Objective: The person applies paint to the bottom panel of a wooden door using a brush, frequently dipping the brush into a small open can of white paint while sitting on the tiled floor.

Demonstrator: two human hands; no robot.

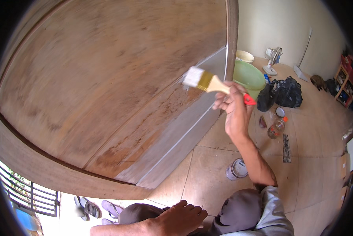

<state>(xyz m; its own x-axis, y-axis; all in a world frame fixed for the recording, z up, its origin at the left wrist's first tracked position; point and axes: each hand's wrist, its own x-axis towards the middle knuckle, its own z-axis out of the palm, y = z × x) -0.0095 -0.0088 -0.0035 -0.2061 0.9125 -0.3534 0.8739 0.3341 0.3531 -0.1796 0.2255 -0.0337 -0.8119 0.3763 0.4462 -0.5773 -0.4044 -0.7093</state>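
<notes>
**Grey begun along one edge, mostly brown wood left**

In the head view, grasping a paintbrush [206,81] by its pale wooden handle [219,85] with the right hand [236,106]; held up before a wooden door [117,78], cannot tell whether touching. With the left hand [179,218], low beside the left knee [139,212], grip hidden underneath.

Judged early: covered in a smooth pale grey coat [180,126] along the lower edge, but left streaky and blotched across the broad panel. Flat at the white bristles [193,76], shiny at the golden ferrule. Also showing a squat, round paint tin [233,171] on smooth tiles [209,163].
</notes>
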